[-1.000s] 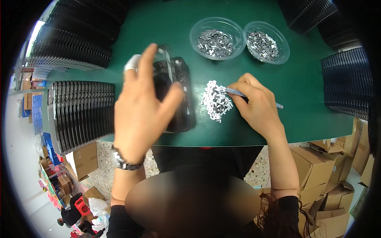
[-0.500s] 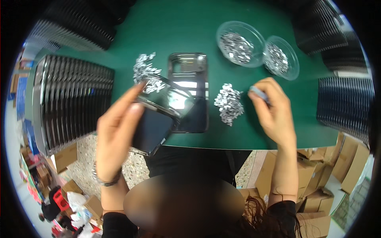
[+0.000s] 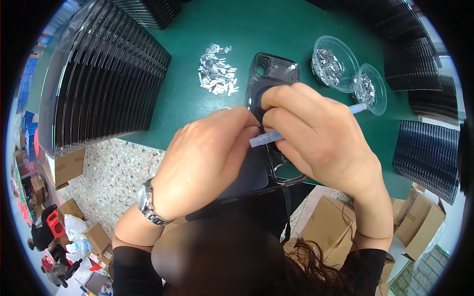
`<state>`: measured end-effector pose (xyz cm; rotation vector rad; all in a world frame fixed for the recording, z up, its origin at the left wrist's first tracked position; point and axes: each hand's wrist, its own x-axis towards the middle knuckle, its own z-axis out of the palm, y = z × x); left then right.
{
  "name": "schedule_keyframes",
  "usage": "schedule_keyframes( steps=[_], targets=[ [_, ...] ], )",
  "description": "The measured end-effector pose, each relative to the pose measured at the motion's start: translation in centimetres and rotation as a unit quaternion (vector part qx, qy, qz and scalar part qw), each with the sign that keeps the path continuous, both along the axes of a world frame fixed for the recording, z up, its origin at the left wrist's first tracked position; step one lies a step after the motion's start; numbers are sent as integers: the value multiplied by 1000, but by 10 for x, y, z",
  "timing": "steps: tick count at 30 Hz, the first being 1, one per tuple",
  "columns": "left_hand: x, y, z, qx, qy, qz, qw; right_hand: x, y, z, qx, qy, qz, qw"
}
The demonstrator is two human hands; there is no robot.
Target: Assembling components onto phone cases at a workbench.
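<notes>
My left hand (image 3: 205, 155) is closed on the edge of a dark phone case (image 3: 247, 180), held tilted at the table's front edge. My right hand (image 3: 323, 138) is closed too, with a thin pale-blue translucent stick (image 3: 263, 139) lying across it between the fingers. Both sets of fingertips meet at the held case's upper edge, and whatever small part is between them is hidden. Beyond them a second phone case (image 3: 280, 71), clear with a dark border, lies flat on the table, partly covered by my right hand. A pile of small silver metal pieces (image 3: 217, 71) lies to its left.
Two clear round tubs, a larger one (image 3: 348, 52) and a smaller one (image 3: 379, 89), hold more silver pieces at the back right. Tall stacks of black cases stand on the left (image 3: 106, 84) and right (image 3: 427, 155) of the green table (image 3: 247, 24). Cardboard boxes (image 3: 323, 224) sit below.
My right hand has moved left from beside the right-hand pile to meet my left hand at the held case. The left hand has moved right, and the view has shifted.
</notes>
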<state>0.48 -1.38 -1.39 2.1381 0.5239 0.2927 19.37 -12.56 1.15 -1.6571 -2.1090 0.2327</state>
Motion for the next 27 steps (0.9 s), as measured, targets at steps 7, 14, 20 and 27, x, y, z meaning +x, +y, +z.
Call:
schedule_keyframes(
  steps=[7, 14, 20, 27],
  targets=[
    [-2, -2, -2, -12, 9, -4, 1000, -8, -6, 8, -42, -88, 6, 995],
    [-3, -2, 1, -1, 8, 12, 1000, -12, -7, -2, -54, -14, -89, 994],
    [-7, 0, -8, 33, 18, -4, 999, -8, -8, -11, -116, 128, -69, 983],
    [-7, 3, -9, 31, 25, -11, 999, 4, -11, 1, -113, 172, -64, 977]
  ],
)
